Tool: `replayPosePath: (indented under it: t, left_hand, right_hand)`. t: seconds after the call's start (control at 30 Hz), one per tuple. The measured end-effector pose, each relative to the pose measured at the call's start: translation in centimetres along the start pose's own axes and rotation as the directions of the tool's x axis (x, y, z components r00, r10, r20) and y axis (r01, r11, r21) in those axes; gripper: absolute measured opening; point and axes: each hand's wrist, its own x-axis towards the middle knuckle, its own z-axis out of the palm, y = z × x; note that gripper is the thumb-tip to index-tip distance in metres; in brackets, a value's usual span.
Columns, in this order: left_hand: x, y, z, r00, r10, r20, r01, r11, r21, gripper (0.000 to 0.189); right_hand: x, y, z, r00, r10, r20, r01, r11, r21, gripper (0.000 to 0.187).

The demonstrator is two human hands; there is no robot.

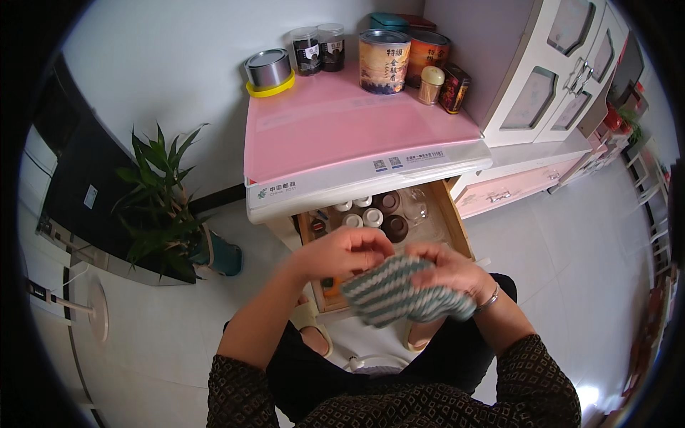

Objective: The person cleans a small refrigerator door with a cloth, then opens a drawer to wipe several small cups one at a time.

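Observation:
A green and white striped cloth (398, 297) hangs bunched from my right hand (455, 273), whose fingers are closed on it. My left hand (348, 251) is just left of the cloth's upper edge, fingers curled and blurred; whether it touches the cloth or holds something small I cannot tell. Both hands are above an open wooden drawer (459, 227). Inside the drawer lie several small white cups (372, 217), brown cups (395, 228) and clear plastic packaging (416, 206). An orange item (333, 287) shows at its front left, partly hidden.
Above the drawer, a pink-covered top (348, 139) bears a metal tin (269, 68), two dark-filled jars (306, 51), large printed tins (384, 61) and a toothpick holder (431, 85). A potted plant (219, 254) stands left. A white cabinet (535, 101) is at right.

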Motion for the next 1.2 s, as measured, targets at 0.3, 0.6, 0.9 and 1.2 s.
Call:
replayPosePath:
  t: [0.3,0.6,0.9,1.2]
  left_hand:
    - [4.1,-9.3,-1.6,0.927,0.244,-0.284,0.207,0.299,0.932,0.039]
    - [3.6,-10.3,-2.0,0.951,0.301,-0.078,0.038,0.138,0.99,0.039]
    - [1.2,-6.7,-0.7,0.934,0.147,-0.326,-0.099,0.982,0.162,0.038]
    - [0.2,-6.7,4.3,0.878,0.191,-0.439,-0.306,0.929,-0.207,0.034]
  right_hand:
    - [-0.3,0.0,-1.2,0.914,-0.042,-0.404,0.118,0.979,0.165,0.031]
    - [-0.4,1.0,-0.3,0.744,-0.124,-0.656,0.222,0.973,0.069,0.028]
    - [0.5,3.1,3.5,0.43,-0.547,-0.718,-0.134,0.748,-0.65,0.024]
    - [3.7,5.5,5.6,0.562,-0.784,-0.262,0.027,0.334,-0.942,0.04]
